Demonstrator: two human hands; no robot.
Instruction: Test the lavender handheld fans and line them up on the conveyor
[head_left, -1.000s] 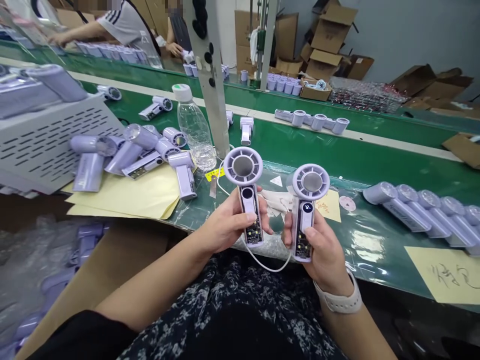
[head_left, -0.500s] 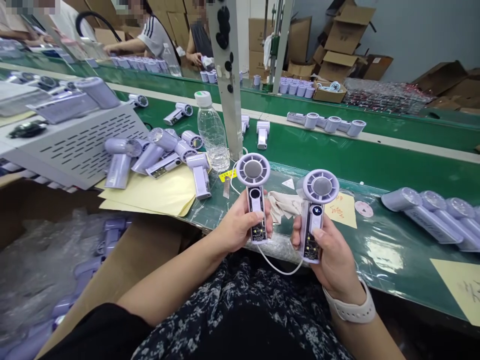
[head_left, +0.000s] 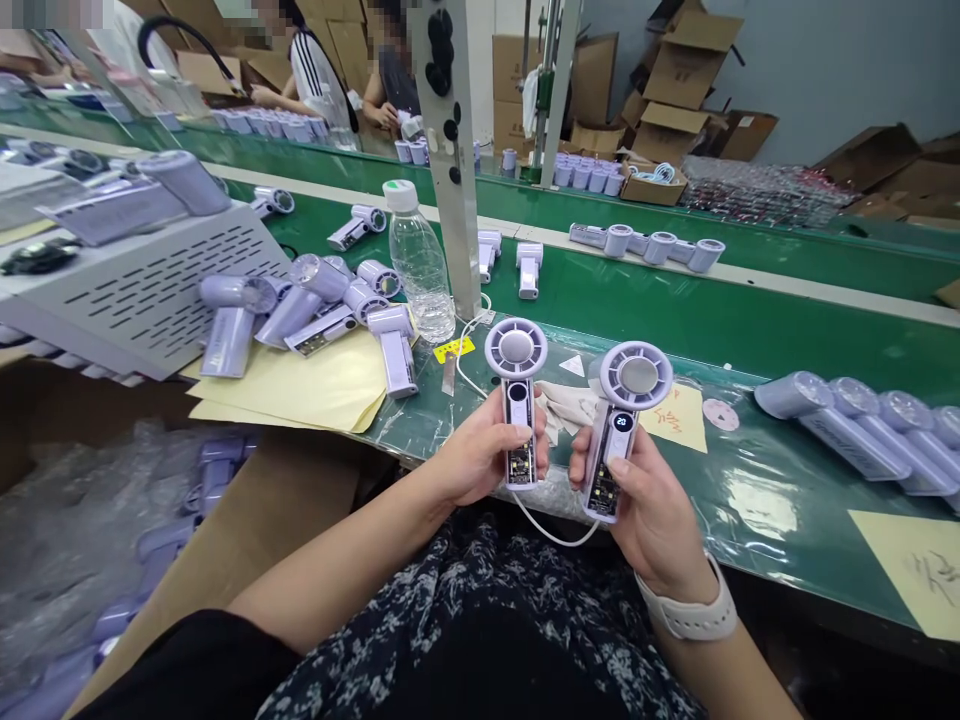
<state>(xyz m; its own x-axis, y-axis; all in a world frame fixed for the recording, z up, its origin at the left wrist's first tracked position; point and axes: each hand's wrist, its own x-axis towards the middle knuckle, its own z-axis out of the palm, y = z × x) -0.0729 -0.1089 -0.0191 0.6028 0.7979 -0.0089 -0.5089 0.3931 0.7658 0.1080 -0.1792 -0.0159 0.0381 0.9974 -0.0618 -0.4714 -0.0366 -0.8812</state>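
My left hand is closed round the handle of a lilac handheld fan, thumb on its front below a dark round display. My right hand grips a second handheld fan, its thumb on the front just under a lit display that reads 20. Both fans stand upright, with circuit boards exposed on the lower handles. A white cable loops between their bottom ends. Behind them on the green bench lies a crumpled pale cloth, partly hidden by the fans.
A water bottle stands beside a metal post. Several lilac fans lie piled left on yellow paper, near a vented white box. More fans lie in a row at right. Co-workers sit across the green conveyor.
The right fan's display has changed to read 20. The left fan has shifted slightly right and the right one slightly left, bringing them closer together. Both hands keep their grip.
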